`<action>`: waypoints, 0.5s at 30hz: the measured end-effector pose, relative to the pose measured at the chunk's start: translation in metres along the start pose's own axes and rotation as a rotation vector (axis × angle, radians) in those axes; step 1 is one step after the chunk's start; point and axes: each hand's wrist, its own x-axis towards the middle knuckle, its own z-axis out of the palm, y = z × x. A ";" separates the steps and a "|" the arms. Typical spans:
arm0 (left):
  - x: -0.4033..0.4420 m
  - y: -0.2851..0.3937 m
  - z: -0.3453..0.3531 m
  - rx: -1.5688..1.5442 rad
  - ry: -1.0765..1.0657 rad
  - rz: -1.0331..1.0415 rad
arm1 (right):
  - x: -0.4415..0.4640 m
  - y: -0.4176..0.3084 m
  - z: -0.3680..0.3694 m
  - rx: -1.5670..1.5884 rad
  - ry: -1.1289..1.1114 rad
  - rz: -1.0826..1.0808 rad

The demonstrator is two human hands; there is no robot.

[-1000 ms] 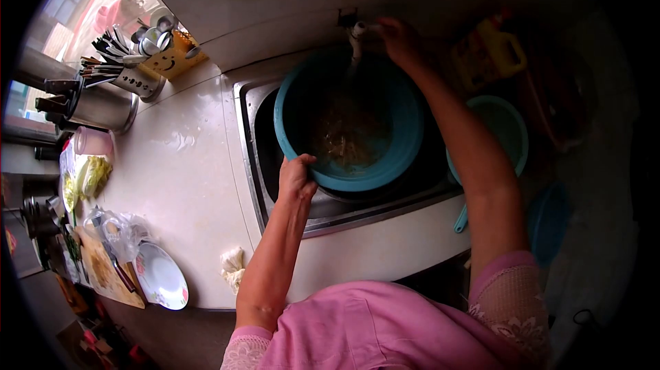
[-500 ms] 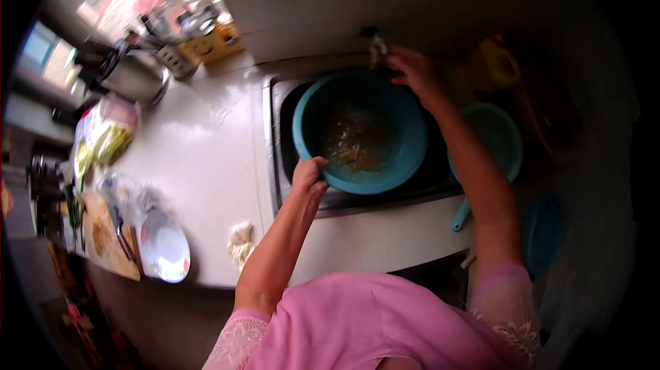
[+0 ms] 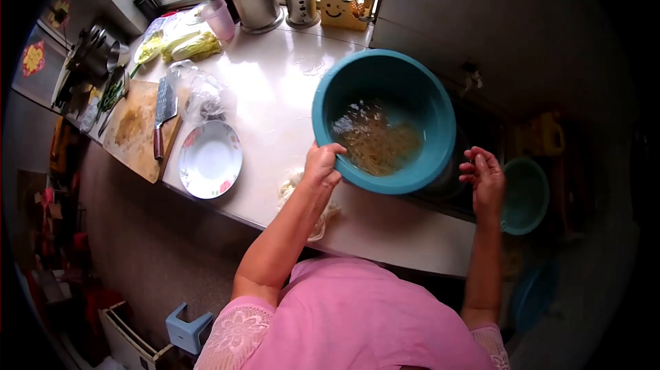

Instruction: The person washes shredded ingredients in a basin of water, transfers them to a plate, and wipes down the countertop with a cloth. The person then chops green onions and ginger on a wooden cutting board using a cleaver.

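Note:
A large teal basin (image 3: 443,122) holds water with a tangle of thin brownish strands (image 3: 378,143) in it. Its left part is over the white counter and its right part over the dark sink (image 3: 481,122). My left hand (image 3: 324,164) grips the basin's lower left rim, thumb on top. To the right of the basin, my right hand (image 3: 484,176) is in the air with fingers loosely curled but apart, holding nothing. The faucet (image 3: 474,80) is on the wall behind the basin.
On the counter's left are a cutting board (image 3: 134,126), a cleaver (image 3: 165,102), a flowered plate (image 3: 210,159), a plastic bag (image 3: 206,95) and leafy greens (image 3: 196,47). A green strainer (image 3: 526,198) lies right; a blue stool (image 3: 187,329) stands below.
The basin, gripped by my left hand, has come out of the sink toward the counter on the left. My right hand has left the faucet and moved down. The view has turned left.

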 end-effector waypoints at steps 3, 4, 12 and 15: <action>-0.005 0.029 -0.021 -0.024 0.102 0.041 | -0.020 0.000 0.030 -0.015 -0.086 0.030; 0.001 0.037 -0.034 -0.014 0.097 0.050 | -0.022 0.004 0.040 0.022 -0.136 0.049; 0.013 0.087 -0.099 -0.048 0.201 0.063 | -0.036 0.017 0.106 0.057 -0.327 0.109; 0.017 0.101 -0.113 -0.016 0.155 -0.002 | -0.031 0.012 0.138 0.006 -0.433 0.174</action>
